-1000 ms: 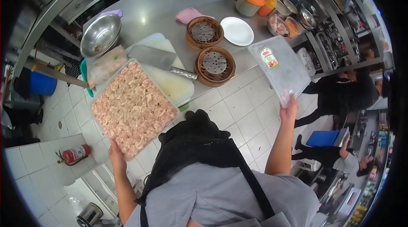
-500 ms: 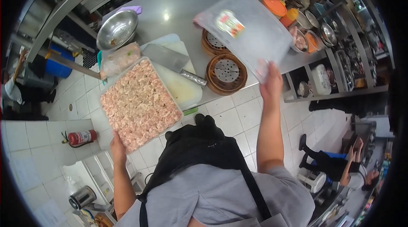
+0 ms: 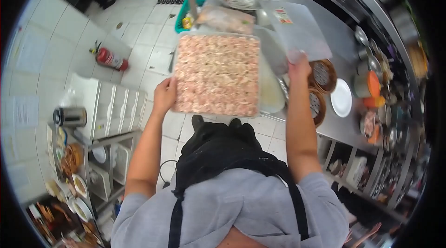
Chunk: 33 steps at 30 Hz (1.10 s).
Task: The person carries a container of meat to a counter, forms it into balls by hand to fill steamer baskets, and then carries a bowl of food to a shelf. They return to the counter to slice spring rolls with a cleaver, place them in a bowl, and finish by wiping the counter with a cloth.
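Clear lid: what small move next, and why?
I'd probably bring the lid left over the tray: the right hand already grips it by an edge, off to the tray's right, while the tray sits uncovered with the left hand at its side.

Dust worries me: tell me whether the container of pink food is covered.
Uncovered: pink food shows right across the container, and the right hand holds the translucent lid aside.
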Available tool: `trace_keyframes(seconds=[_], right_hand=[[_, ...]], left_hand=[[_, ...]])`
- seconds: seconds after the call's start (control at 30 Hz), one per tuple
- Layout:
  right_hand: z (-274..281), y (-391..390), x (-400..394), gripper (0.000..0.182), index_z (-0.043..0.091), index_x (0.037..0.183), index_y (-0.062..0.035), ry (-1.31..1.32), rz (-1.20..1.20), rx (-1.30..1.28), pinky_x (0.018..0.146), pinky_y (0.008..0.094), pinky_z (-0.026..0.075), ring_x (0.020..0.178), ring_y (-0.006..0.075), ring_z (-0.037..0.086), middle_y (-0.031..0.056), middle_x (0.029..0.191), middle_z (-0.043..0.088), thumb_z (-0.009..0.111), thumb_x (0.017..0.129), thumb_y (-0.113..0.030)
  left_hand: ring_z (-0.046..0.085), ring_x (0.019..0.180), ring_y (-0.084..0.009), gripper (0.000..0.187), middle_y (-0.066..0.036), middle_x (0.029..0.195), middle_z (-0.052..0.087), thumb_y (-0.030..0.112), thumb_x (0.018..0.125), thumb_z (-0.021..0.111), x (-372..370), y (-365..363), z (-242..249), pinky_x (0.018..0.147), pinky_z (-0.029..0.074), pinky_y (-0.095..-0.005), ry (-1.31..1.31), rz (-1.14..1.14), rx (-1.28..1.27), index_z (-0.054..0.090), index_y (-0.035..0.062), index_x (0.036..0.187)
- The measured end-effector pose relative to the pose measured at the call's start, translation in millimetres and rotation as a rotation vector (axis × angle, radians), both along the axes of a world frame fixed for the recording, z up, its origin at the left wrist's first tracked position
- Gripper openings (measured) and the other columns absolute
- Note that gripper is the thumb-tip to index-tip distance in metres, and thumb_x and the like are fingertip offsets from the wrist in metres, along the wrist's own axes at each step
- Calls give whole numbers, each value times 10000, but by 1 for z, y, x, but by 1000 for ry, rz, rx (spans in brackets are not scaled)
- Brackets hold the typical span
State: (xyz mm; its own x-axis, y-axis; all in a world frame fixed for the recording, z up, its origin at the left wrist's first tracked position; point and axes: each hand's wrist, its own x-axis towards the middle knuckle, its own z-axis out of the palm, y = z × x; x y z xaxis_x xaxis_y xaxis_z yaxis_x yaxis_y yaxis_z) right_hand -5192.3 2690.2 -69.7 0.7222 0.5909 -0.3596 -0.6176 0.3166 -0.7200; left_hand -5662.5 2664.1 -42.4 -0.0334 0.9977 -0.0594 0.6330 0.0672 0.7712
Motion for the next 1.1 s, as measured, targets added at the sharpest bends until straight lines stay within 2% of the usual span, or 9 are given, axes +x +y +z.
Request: trace_keyframes(seconds=[0.3, 0.37, 0.53, 0.63, 0.67, 0.73, 0.83, 0.93, 1.1], right_hand=[[33, -90, -18, 387, 422, 1260, 78, -126, 240, -355, 901, 377, 510, 1099, 291, 579, 178, 1158, 584, 499, 939, -124], [43, -96, -58, 376, 452, 1240, 62, -951, -54, -737, 911, 336, 481, 1079, 271, 583, 172, 1145, 589, 551, 901, -65], [98, -39, -212, 329, 615, 1083, -7, -1786, 651, 155, 951, 394, 448, 1087, 332, 574, 170, 1173, 594, 563, 765, 57], [97, 11, -272, 374, 588, 1121, -15, -2076, 1013, 375, 1008, 405, 400, 1147, 314, 528, 139, 1202, 581, 542, 752, 16], [89, 27, -280, 374, 588, 1121, -15, -2089, 1026, 385, 1008, 405, 400, 1147, 314, 528, 139, 1202, 581, 542, 752, 16], [72, 53, -291, 310, 586, 1091, -28, -2275, 1142, 546, 1008, 388, 388, 1145, 287, 524, 125, 1157, 588, 551, 783, -41], [73, 69, -300, 242, 590, 1029, -41, -2361, 1157, 644, 964, 377, 402, 1078, 265, 545, 103, 1057, 591, 569, 790, -69], [79, 76, -301, 225, 591, 1009, -56, -2389, 1277, 644, 913, 373, 406, 1003, 251, 553, 87, 976, 579, 578, 788, -92], [89, 90, -304, 206, 605, 975, -72, -2460, 1398, 587, 871, 366, 401, 963, 252, 547, 85, 926, 560, 574, 771, -69]], left_hand=[[613, 781, -451, 397, -281, 792, 620, 320, 950, 490, 4, 20, 1, 700, 478, -489, 78, -25, -1, 646, -30, 847], [614, 780, -452, 406, -281, 784, 620, 317, 949, 494, 2, 21, -2, 696, 478, -485, -55, -8, -70, 643, -40, 824], [611, 719, -441, 423, -276, 729, 604, 329, 945, 514, -2, 18, -7, 655, 475, -458, -168, 9, -86, 633, -47, 792], [576, 589, -374, 418, -247, 657, 581, 326, 937, 534, -4, 20, -11, 593, 452, -433, -257, 11, -65, 626, -38, 755], [576, 589, -374, 418, -247, 657, 581, 326, 937, 534, -4, 19, -13, 593, 452, -433, -271, 25, -63, 626, -38, 755], [480, 518, -165, 418, -154, 555, 530, 312, 935, 545, -3, 18, -19, 545, 426, -369, -303, 52, -45, 599, -45, 724], [467, 503, -160, 404, -145, 544, 528, 304, 929, 561, -3, 17, -27, 529, 421, -368, -356, 71, -6, 609, -40, 722], [557, 558, -368, 409, -239, 619, 547, 297, 912, 566, -2, 15, -25, 568, 435, -439, -396, 112, -28, 607, -37, 680], [570, 609, -419, 404, -255, 648, 557, 300, 907, 572, -1, 15, -19, 580, 446, -459, -369, 127, -26, 619, -36, 688]])
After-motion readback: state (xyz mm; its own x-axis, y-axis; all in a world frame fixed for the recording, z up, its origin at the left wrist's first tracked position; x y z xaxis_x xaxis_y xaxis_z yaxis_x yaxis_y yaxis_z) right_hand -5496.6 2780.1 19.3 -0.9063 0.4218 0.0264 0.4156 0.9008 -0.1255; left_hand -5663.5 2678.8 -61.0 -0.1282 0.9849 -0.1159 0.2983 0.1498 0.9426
